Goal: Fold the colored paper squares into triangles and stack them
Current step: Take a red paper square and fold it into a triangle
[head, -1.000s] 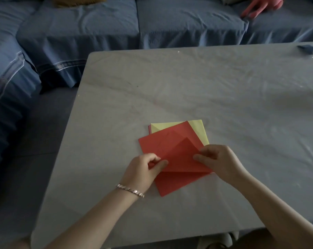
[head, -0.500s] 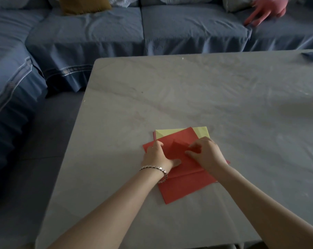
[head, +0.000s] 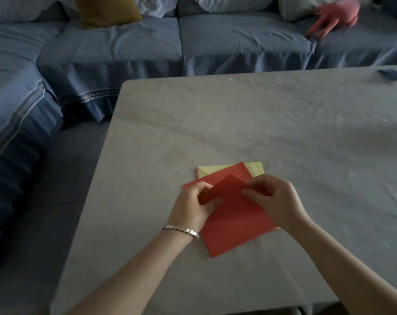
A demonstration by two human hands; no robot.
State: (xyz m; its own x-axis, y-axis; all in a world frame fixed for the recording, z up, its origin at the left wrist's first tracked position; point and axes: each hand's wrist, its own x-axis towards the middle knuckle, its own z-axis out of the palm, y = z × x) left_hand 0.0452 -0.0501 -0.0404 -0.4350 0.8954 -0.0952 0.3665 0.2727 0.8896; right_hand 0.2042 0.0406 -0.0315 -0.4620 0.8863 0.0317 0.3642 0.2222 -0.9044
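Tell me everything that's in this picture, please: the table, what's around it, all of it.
table: one, pale grey, fills the middle and right.
red paper: one, red, near side of the table, a corner folded over.
yellow paper: one, pale yellow, under the red paper, far edge showing.
small blue thing: one, blue, table's far right edge.
sofa: one, blue, behind and left of the table.
cushion: one, mustard, on the sofa, far left.
pink soft thing: one, pink, on the sofa, far right.
bracelet: one, silver, left wrist.
left hand: one, fingers pinch the red paper's flap.
right hand: one, fingers pinch the same flap.
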